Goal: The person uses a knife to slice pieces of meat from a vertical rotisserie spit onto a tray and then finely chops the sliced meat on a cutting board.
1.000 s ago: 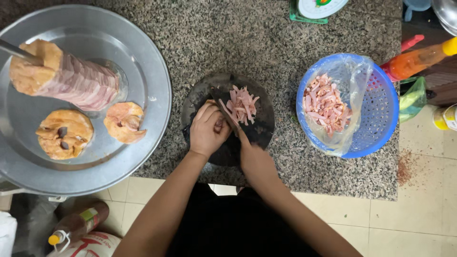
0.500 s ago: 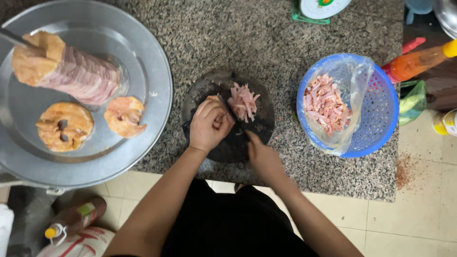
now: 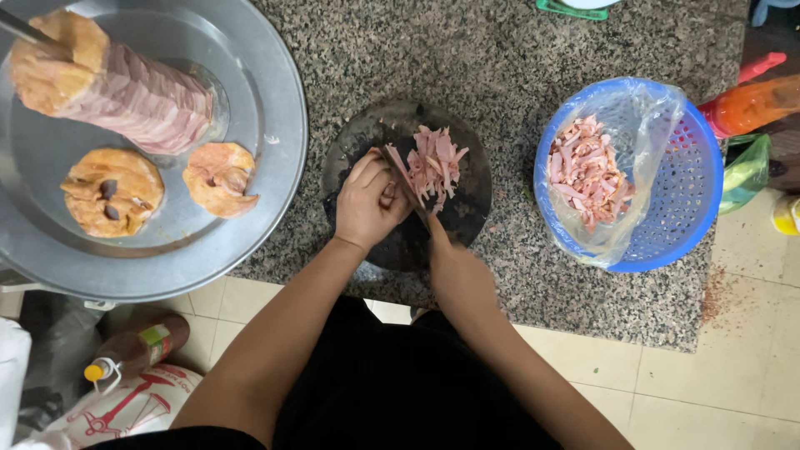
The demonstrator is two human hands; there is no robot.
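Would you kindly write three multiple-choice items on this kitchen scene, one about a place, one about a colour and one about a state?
1. Where does the pile of cut pink meat strips lie?
A. on the dark round board
B. on the floor tiles
C. in the metal tray

2. What colour is the basket?
A. green
B. blue
C. black

3. What is the right hand doing?
A. resting open on the counter
B. lifting a bottle
C. gripping a knife

Answers: 1 A, the strips sit on the dark round board beside the left hand. 2 B, its mesh wall is blue, lined with a clear bag. 3 C, its fingers close on the handle of the knife, whose blade reaches the strips.
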